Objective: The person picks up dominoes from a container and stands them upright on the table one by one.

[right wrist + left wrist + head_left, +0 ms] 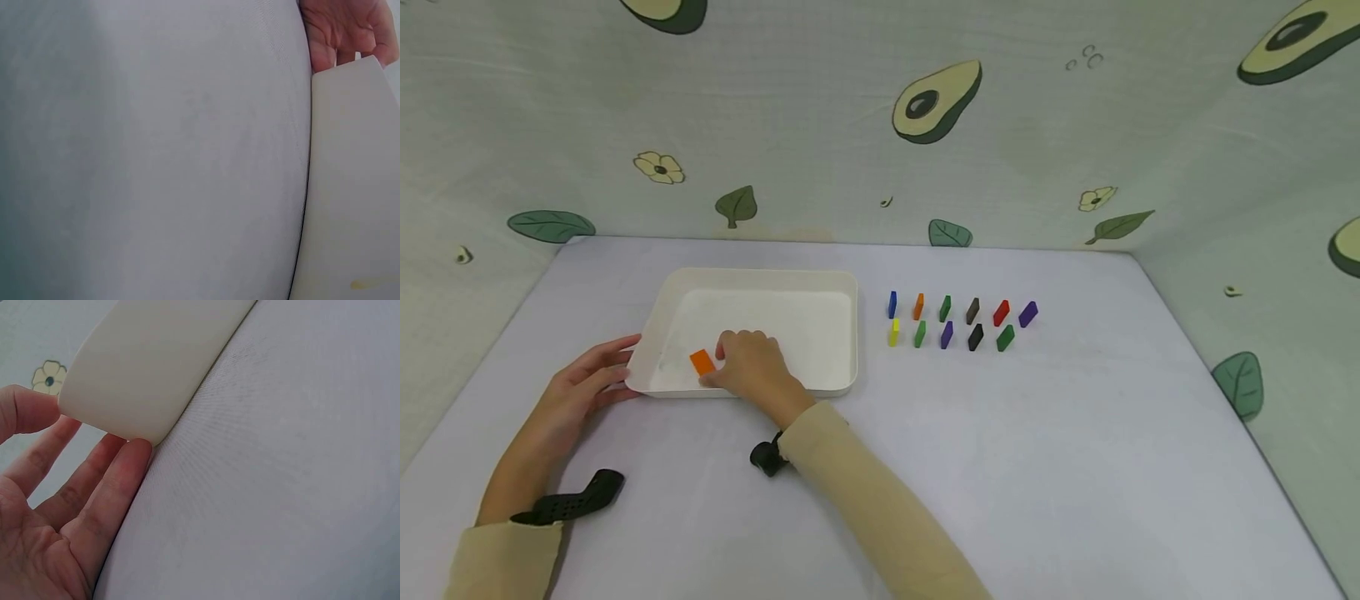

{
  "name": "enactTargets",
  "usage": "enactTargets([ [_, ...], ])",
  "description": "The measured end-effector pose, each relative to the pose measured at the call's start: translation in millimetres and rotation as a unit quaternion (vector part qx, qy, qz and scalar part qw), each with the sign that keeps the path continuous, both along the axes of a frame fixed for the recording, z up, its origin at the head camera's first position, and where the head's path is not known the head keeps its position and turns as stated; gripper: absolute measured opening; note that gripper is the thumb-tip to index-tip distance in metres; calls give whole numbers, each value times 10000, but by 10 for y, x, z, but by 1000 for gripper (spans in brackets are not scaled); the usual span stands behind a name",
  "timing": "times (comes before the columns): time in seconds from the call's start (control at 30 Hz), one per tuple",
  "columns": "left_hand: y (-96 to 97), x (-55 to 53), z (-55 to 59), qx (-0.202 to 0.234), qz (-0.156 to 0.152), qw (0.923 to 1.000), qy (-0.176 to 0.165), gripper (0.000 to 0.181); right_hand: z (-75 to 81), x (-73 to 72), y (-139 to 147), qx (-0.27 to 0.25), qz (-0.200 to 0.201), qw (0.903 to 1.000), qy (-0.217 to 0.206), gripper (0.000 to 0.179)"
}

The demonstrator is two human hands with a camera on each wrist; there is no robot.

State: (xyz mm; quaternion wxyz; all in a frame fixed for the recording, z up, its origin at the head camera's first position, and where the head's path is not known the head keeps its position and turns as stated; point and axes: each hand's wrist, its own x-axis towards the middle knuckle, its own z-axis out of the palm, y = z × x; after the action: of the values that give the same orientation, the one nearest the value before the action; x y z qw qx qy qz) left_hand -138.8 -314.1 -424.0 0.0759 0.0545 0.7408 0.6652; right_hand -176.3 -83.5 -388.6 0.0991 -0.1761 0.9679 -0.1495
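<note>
A white tray [760, 333] rests on the table. At its left side, my left hand [580, 379] touches the outer wall with extended fingers; the left wrist view shows those fingertips [134, 453] at the tray's corner. Inside the tray near its front left, my right hand [752, 362] has its thumb and curled forefinger at an orange block [702, 362], pinching its near end. The right wrist view shows the tray's outer wall [350, 169] and the left hand [350, 28] at the far corner, while the right hand's fingers are out of that view.
Right of the tray, small coloured blocks stand in two rows. The back row runs from a blue block [892, 304] to a purple block [1028, 314]; the front row runs from a yellow block [893, 332] to a green block [1005, 337]. Patterned cloth [820, 125] hangs behind.
</note>
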Motion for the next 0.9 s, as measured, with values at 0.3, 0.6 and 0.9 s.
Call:
enactTargets([
  [0.3,-4,-4,-11,24,76,10000,24,42,-11,7,19,-208,-15,9998,-32,20],
  [0.6,-11,-5,-7,189,10,9998,-43,42,-3,20,28,-352,-30,9994,-22,17],
  [0.9,-10,-3,6,109,33,9999,-23,42,10,31,31,-361,-42,9993,-89,15],
])
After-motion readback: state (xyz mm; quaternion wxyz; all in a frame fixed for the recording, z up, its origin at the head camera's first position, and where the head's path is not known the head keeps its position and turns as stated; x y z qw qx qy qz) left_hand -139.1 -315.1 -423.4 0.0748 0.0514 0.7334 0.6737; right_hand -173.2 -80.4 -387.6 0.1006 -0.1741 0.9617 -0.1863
